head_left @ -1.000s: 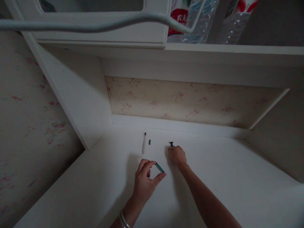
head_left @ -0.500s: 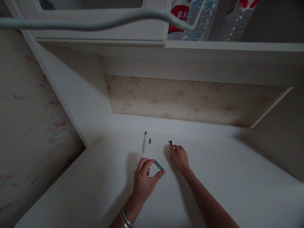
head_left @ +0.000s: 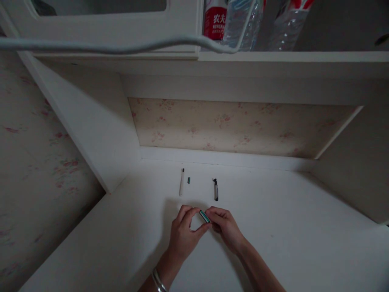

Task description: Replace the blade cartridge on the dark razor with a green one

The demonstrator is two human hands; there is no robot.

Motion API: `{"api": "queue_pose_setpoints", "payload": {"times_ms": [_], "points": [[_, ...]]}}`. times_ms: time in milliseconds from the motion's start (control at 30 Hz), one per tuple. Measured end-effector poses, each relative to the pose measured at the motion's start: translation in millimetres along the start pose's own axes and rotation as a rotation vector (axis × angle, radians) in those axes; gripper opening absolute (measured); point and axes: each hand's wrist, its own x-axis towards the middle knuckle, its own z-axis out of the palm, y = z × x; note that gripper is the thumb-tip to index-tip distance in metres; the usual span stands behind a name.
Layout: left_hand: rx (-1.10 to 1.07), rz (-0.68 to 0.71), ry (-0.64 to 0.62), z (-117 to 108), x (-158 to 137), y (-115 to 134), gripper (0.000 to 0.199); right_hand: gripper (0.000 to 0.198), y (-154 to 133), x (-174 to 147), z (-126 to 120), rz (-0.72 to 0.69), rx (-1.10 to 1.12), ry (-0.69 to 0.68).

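Observation:
Between the thumb and fingers of my left hand (head_left: pixel 184 233) is a small dark razor blade cartridge (head_left: pixel 204 216) with a green strip, held tilted above the white desk. My right hand (head_left: pixel 226 227) has its fingers pinched together at the cartridge's right edge; its fingertips partly hide what they grip. Beyond my hands lies a slim black and grey razor handle (head_left: pixel 216 190). Further left are a thin white stick with a dark tip (head_left: pixel 181 183), resembling a toothbrush, and a small dark green piece (head_left: pixel 189 180) beside it.
The white desk (head_left: pixel 273 251) is bounded by a left side panel (head_left: pixel 88 121) and a floral back wall (head_left: pixel 243 125). A pale curved bar (head_left: pixel 121 48) crosses above, before an overhead shelf holding plastic bottles (head_left: pixel 243 24).
My right hand has left the razor handle, which now lies on the desk, and moved down and left to the cartridge. My left hand still holds the cartridge.

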Motion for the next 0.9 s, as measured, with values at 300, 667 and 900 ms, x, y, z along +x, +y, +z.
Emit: {"api": "queue_pose_setpoints", "payload": {"times_ms": [300,667,900], "points": [[0.128,0.050,-0.086,1,-1,1,0.040,0.031,-4,2,-7,0.000,-0.050,-0.074],[-0.514,-0.413,-0.337,-1,11,4,0.037,0.027,-23,2,-19,0.062,-0.163,-0.176],[-0.626,-0.529,-0.392,-6,14,2,0.036,0.028,-27,2,-19,0.069,-0.231,-0.205]]}}
